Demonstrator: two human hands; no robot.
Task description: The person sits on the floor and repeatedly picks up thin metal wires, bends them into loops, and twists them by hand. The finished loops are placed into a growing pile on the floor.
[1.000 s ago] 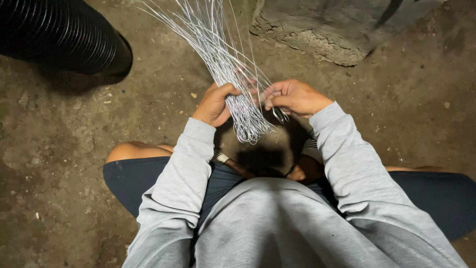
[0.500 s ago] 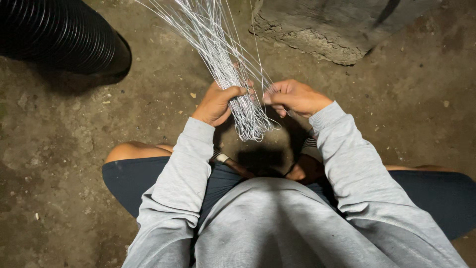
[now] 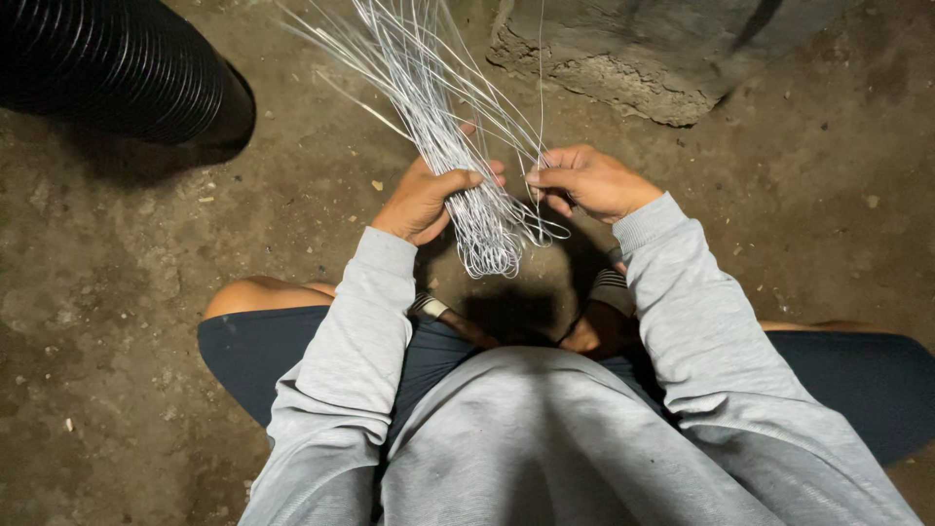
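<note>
I see my left hand (image 3: pixel 426 200) wrapped tight around a bundle of thin silvery looped wires (image 3: pixel 458 185), held in the middle of the scene above my lap, its long ends fanning away toward the far side. My right hand (image 3: pixel 587 181), just right of the bundle, pinches a single wire strand (image 3: pixel 539 107) between fingertips. I judge the step to be separating one strand from the bundle; drawing it clear calls for a steady pull without dragging its neighbours. A black ribbed pipe (image 3: pixel 117 68) lies far left, a rough concrete block (image 3: pixel 633 58) far right.
</note>
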